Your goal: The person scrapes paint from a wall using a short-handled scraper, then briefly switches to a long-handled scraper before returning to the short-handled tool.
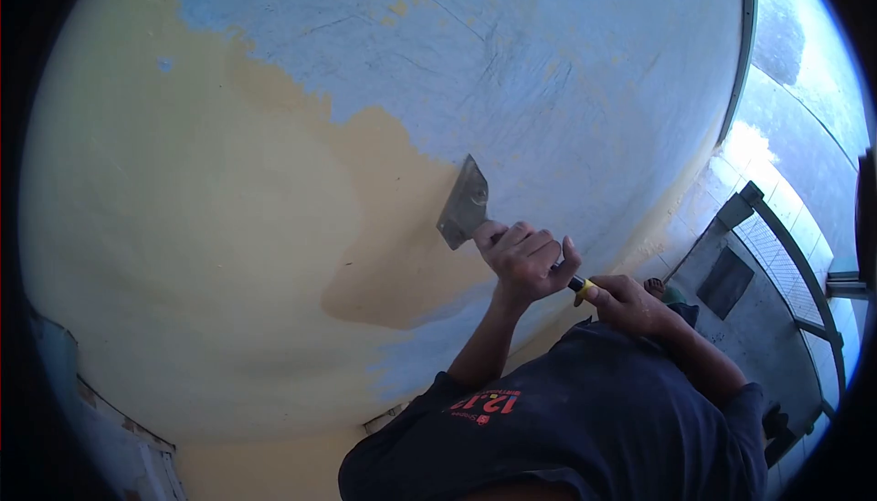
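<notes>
A long-handled scraper (464, 204) has its wide metal blade against the wall, at the border between yellow paint (228, 218) and a bared blue-grey area (411, 53). My left hand (527, 262) is closed round the handle just behind the blade. Further down, my right hand (628, 304) grips the black and yellow end of the same handle, near my dark shirt. A darker, damp-looking tan patch (393, 268) lies on the wall beside and below the blade.
On the right are a dark metal frame (797, 259) with mesh, a grey floor area with a dark square (725, 283), and pale tiles (722, 177). A dark upright edge (747, 35) bounds the wall. Worn bluish boards (123, 442) show at the lower left.
</notes>
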A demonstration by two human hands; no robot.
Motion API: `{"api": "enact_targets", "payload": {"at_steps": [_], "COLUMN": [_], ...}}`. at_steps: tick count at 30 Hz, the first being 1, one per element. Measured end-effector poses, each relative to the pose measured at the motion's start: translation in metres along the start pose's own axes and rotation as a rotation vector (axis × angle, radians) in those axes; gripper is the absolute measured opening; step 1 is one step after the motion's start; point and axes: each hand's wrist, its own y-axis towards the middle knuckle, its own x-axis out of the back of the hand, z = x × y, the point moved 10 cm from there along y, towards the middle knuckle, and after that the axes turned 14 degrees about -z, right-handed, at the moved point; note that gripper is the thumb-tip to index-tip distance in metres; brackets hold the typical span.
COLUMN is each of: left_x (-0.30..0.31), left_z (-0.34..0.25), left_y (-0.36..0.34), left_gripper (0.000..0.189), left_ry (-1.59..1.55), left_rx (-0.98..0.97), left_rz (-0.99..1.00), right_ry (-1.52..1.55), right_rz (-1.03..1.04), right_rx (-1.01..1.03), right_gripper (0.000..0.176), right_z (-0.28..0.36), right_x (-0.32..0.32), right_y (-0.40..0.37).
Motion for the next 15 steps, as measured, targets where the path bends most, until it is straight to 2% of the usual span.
{"api": "enact_targets", "payload": {"at_steps": [5,8,11,14,15], "left_x": [0.005,-0.002,0.006,0.011,0.005], "left_z": [-0.007,-0.001,-0.001,0.001,0.0], "left_y": [0.008,-0.007,0.003,0.009,0.01], "left_gripper": [0.037,0.035,0.034,0.035,0.036], "left_ry": [0.032,-0.01,0.01,0.054,0.042], "left_rx": [-0.045,0.05,0.018,0.006,0.031], "left_rz": [-0.037,-0.044,-0.044,-0.09,-0.037], "right_ry": [0.003,-0.054,-0.016,0.003,-0.017], "right_rz": [0.015,-0.017,0.016,0.028,-0.032], "right_rx": [0.072,0.016,-0.04,0.044,0.041], "right_gripper": [0.053,0.053,0.053,0.052,0.051], "right_z": [0.006,-0.008,-0.007,0.008,0.005], "right_x": [0.003,0.008,0.002,0.002,0.01], "right_y": [0.0,0.002,-0.004,0.004,0.002]}}
